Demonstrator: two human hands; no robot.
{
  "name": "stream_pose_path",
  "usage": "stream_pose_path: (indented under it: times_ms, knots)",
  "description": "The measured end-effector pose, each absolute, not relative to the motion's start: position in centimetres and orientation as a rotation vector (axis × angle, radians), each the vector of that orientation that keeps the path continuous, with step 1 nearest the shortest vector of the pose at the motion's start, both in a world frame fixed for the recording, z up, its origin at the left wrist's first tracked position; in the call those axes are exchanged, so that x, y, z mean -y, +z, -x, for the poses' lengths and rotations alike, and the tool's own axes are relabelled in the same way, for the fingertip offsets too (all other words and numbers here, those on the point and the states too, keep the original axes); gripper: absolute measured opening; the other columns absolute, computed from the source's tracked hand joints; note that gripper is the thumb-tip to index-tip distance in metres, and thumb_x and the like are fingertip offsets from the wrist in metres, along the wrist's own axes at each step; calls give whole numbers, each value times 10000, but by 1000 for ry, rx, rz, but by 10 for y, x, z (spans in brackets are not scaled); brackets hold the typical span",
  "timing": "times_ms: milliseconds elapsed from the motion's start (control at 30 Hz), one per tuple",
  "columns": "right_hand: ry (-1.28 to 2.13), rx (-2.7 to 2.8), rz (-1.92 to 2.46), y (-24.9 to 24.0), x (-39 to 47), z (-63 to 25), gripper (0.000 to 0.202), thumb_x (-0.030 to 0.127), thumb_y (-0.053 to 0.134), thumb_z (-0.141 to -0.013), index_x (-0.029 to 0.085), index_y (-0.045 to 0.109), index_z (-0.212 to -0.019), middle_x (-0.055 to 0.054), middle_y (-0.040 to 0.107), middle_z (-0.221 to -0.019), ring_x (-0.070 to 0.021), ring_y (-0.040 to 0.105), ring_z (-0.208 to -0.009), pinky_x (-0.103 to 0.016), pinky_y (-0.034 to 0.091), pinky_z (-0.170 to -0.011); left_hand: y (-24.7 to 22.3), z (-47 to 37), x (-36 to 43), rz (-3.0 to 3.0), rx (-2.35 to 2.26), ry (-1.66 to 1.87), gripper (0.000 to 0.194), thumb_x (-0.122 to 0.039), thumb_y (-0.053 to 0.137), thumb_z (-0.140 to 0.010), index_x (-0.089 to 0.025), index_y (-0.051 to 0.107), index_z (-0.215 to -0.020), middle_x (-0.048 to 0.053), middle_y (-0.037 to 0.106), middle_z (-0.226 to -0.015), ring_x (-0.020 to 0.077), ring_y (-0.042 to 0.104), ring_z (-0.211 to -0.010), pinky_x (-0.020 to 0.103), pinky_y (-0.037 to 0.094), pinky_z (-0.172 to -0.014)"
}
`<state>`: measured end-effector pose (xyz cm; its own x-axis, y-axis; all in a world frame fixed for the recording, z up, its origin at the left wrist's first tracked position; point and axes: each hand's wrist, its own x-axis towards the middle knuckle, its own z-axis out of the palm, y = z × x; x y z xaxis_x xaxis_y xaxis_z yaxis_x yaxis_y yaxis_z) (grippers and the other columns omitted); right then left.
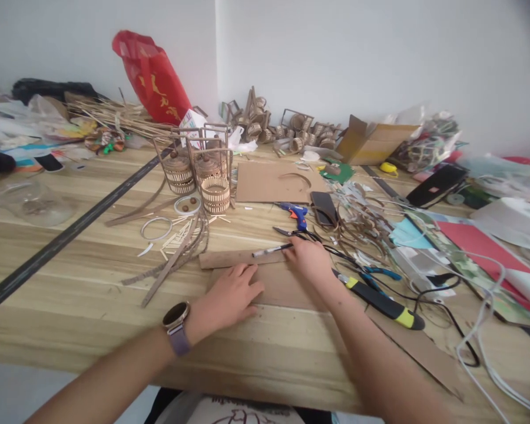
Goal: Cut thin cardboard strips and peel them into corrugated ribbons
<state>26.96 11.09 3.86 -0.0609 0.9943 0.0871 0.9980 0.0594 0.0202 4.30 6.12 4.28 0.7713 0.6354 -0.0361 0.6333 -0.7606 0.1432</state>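
My left hand [230, 294], with a watch [176, 318] on its wrist, lies with fingers spread over the left part of a cardboard piece [276, 287]. Its fingertips touch a narrow brown strip [223, 259] along the cardboard's far edge. A pen [271, 251] points left from my right hand [309, 259], whose fingers are closed round it above the strip's right end. Just beyond that hand are black-handled scissors [291, 232] and a blue glue gun [297, 215]. Right of my right forearm rests a black and yellow cutter [380, 301].
Small slatted baskets [215, 195] with tall handles stand at the back left, beside rings and sticks. A cardboard sheet [269, 182] lies behind the glue gun. At right are a phone [324, 208], curled strips, blue-handled pliers [382, 272] and loose cables [481, 318].
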Motion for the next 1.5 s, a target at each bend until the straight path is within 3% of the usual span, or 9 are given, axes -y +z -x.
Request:
stream_pose_path:
  times_ms: [133,233,433,667,833,967,1100,1233,1500]
  knots:
    - [-109,2191,2073,34,-102,-274,280,291,468,-954,194,635,-1157,-76,755,-954,-214,685,-915,-315,425,-801,37,-52,-62,-2796,-1069,53,429,-461,748,-801,-155,599,-1062,191,531,-1354,358,504,-1201,496,478,-952]
    - [-143,2140,2052,30,-80,-300,273,302,430,-973,204,668,-1064,-73,745,-964,-202,675,-915,-301,439,-790,30,-56,-65,-2785,-1102,119,477,-485,770,-770,-144,591,-1051,171,565,-1304,351,500,-1199,497,464,-976]
    - [-314,2003,2145,17,-16,-385,321,410,494,-914,185,684,-1042,-153,725,-1004,-334,645,-912,-427,469,-725,14,-52,-70,-2770,-1079,251,468,-505,764,-770,-162,590,-1036,138,573,-1295,328,492,-1209,496,447,-1005]
    - [-331,2012,2049,9,7,-415,351,369,418,-939,197,638,-1152,-154,715,-986,-323,642,-930,-469,475,-807,6,-45,-68,-2771,-1065,298,425,-465,747,-801,-168,606,-1070,138,551,-1358,332,472,-1244,500,446,-1017]
    - [604,1406,1774,34,4,-370,433,541,326,-975,220,597,-1081,-70,666,-754,-211,619,-616,-336,493,-545,1,-42,-67,-2749,-1074,323,410,-463,746,-802,-187,612,-1073,122,547,-1373,328,450,-1268,505,447,-1027]
    - [1272,870,1426,48,-21,-320,492,660,530,-863,214,602,-1058,-5,622,-722,-122,504,-468,-256,419,-390,-4,-39,-68,-2763,-1084,377,407,-470,744,-801,-187,619,-1065,121,556,-1364,329,462,-1242,504,459,-1011]
    - [1491,677,1197,44,-47,-293,496,588,756,-717,210,610,-1003,46,584,-671,-77,469,-439,-218,435,-392,-6,-36,-70,-2791,-1062,415,410,-510,718,-810,-195,628,-1057,122,556,-1365,332,474,-1221,502,474,-989]
    - [1536,621,1157,32,-55,-289,475,638,695,-749,202,595,-912,71,522,-600,-58,410,-397,-197,392,-361,-6,-35,-71,-2804,-1033,423,427,-545,672,-837,-189,626,-1068,129,560,-1359,332,477,-1218,502,475,-985]
    - [1587,636,1026,26,-47,-290,360,448,712,-794,227,584,-1047,51,557,-705,-75,460,-473,-212,413,-424,-8,-34,-72,-2814,-1044,405,442,-580,624,-860,-197,618,-1081,129,555,-1365,332,463,-1236,513,464,-990]
